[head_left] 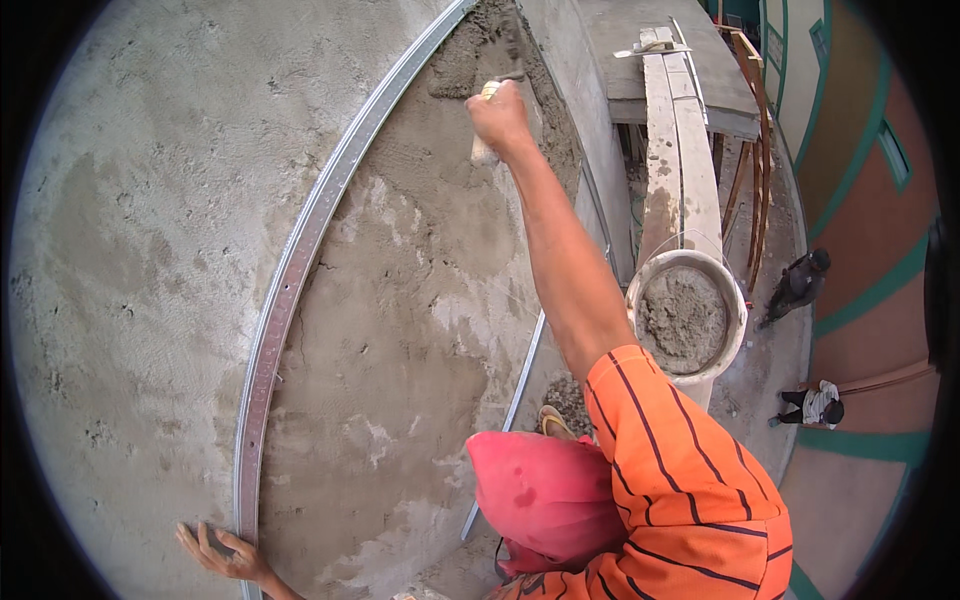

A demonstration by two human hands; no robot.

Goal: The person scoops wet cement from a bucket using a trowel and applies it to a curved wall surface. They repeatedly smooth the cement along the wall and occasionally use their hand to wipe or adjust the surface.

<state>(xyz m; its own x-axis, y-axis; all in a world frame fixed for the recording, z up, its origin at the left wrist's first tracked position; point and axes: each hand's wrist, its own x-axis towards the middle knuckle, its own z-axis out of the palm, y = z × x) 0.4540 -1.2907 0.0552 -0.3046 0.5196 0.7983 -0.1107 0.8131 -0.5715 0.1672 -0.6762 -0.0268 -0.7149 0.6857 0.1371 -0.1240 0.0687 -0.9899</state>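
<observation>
My right hand [502,118] grips a trowel [483,152] against the upper part of the wall, where wet grey mortar [460,55] lies roughly spread beside the top of a long metal straightedge [289,290]. The trowel's blade is blurred and partly hidden by my hand. Low at the left, my left hand [222,555] rests with fingers spread on the plaster beside the straightedge's lower end, its wrist crossing the rail. A bucket of mortar [680,318] stands to the right of my right forearm, and the plastered wall [130,280] fills the left side.
Long planks [663,150] run behind the bucket near a concrete slab [720,70]. Below, at the right, are two people [800,285] [815,405]. A thin rail [530,360] runs along the wall's edge, near my sandalled foot [556,422] and pink-clothed leg [530,480].
</observation>
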